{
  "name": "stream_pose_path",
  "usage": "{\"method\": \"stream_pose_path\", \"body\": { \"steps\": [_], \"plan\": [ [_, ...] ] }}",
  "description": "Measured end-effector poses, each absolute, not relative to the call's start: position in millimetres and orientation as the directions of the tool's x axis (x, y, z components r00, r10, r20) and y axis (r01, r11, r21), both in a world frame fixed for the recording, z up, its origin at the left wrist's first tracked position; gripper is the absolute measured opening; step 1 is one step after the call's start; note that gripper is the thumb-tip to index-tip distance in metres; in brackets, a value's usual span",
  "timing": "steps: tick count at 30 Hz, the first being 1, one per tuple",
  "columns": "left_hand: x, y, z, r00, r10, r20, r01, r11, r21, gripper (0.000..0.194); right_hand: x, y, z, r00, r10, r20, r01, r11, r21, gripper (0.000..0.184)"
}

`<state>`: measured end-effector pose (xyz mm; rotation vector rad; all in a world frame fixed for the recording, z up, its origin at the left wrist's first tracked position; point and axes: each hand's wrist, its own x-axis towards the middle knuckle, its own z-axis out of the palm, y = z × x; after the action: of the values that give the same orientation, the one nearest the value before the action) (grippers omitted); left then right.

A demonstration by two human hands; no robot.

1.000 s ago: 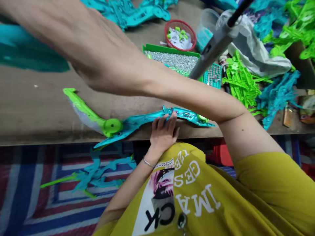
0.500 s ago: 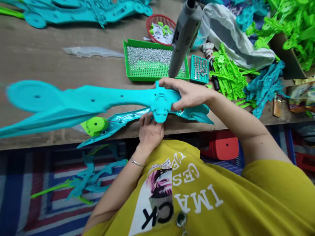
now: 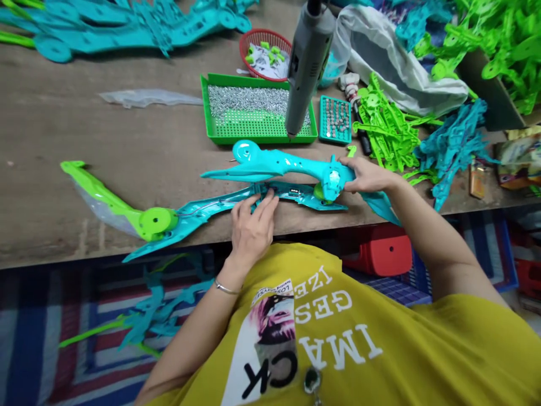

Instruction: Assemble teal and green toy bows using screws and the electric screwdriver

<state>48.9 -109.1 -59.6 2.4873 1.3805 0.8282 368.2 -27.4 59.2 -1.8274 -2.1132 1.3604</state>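
Note:
My right hand (image 3: pixel 367 175) is closed round the hilt end of a turquoise plastic toy-sword shell half (image 3: pixel 287 162), held raised with its outer face up. Below it lies the matching shell half (image 3: pixel 211 207), hollow side up along the table's front edge. A thin wire and small metal parts show inside this lower half. My left hand (image 3: pixel 253 223) is on its middle, fingers bent over the shell and fingertips at its inside; the hidden undersides of the fingers cannot be seen. A green arm with a round hub (image 3: pixel 156 224) and a clear blade strip sits at its left end.
Behind stands a green tray (image 3: pixel 257 138) of small screws, with a grey electric screwdriver (image 3: pixel 308 67) hanging over it. A red basket (image 3: pixel 247 53), a turquoise compartment tray (image 3: pixel 335 138) and piles of green parts (image 3: pixel 386 124) are nearby. A clear blade piece (image 3: pixel 147 98) lies left.
My right hand has moved right with the upper shell half, which is now tilted and farther from view. The lower half and its green arm are uncovered. My left hand has shifted slightly left.

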Motion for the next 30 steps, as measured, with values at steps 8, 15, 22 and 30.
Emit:
{"method": "stream_pose_path", "body": {
  "steps": [8,15,22,30],
  "plan": [
    [47.8,-111.4,-58.7,0.426,0.833,0.353,0.728,-0.547,0.413,0.047,347.2,-12.7,66.1,-0.512,0.814,-0.274,0.7,0.211,-0.682,0.048],
    [48.4,-113.7,-61.2,0.413,0.854,0.316,0.732,-0.518,0.444,0.046,285.5,12.5,50.3,-0.765,0.639,-0.081,0.485,0.488,-0.726,0.041],
    [48.1,-114.0,-62.6,0.414,0.849,0.328,0.718,-0.527,0.456,0.046,264.2,19.1,26.3,-0.702,0.698,-0.14,0.574,0.439,-0.691,0.051],
    [50.6,-115.4,-60.0,0.424,0.854,0.301,0.741,-0.518,0.427,0.043,250.8,13.9,30.3,-0.696,0.695,-0.18,0.615,0.449,-0.648,0.061]
  ]
}}
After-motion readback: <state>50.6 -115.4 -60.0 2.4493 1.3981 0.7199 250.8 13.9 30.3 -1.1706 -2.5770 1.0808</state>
